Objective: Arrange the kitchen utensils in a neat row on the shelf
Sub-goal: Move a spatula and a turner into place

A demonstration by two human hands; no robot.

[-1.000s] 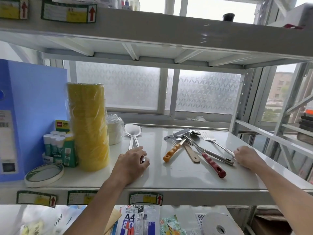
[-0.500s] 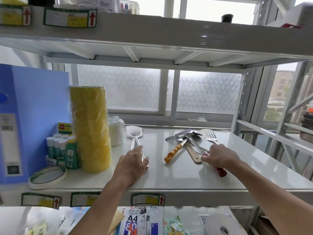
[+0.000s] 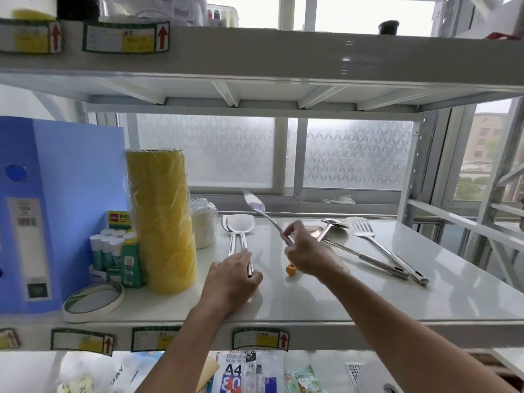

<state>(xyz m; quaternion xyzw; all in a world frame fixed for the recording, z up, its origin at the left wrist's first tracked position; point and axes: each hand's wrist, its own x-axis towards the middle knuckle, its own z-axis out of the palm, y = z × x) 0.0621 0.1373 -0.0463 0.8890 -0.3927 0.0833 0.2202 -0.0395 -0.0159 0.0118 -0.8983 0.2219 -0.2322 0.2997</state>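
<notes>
Two steel spoons (image 3: 237, 232) lie side by side on the white shelf (image 3: 312, 302), heads toward the window. My left hand (image 3: 231, 283) rests palm down on their handle ends, fingers pinching them. My right hand (image 3: 307, 252) holds a thin steel utensil (image 3: 255, 204) lifted off the shelf, its blurred head tilted up and to the left. Under that hand the end of an orange handle (image 3: 291, 270) shows. To the right lie a steel ladle-like tool (image 3: 365, 258) and a slotted turner (image 3: 381, 246), their handles pointing to the front right.
A tall stack of yellow tape rolls (image 3: 161, 219) stands left of the spoons, with a wrapped white roll (image 3: 202, 225) behind it. Further left are glue sticks (image 3: 113, 251), a flat tape roll (image 3: 93, 300) and a blue file box (image 3: 56, 208). The upper shelf (image 3: 255, 61) hangs low overhead.
My right hand moved left from the shelf's right side to the utensil pile, took one steel utensil and raised it. The red-handled tool is gone from sight. My left hand stayed on the spoons.
</notes>
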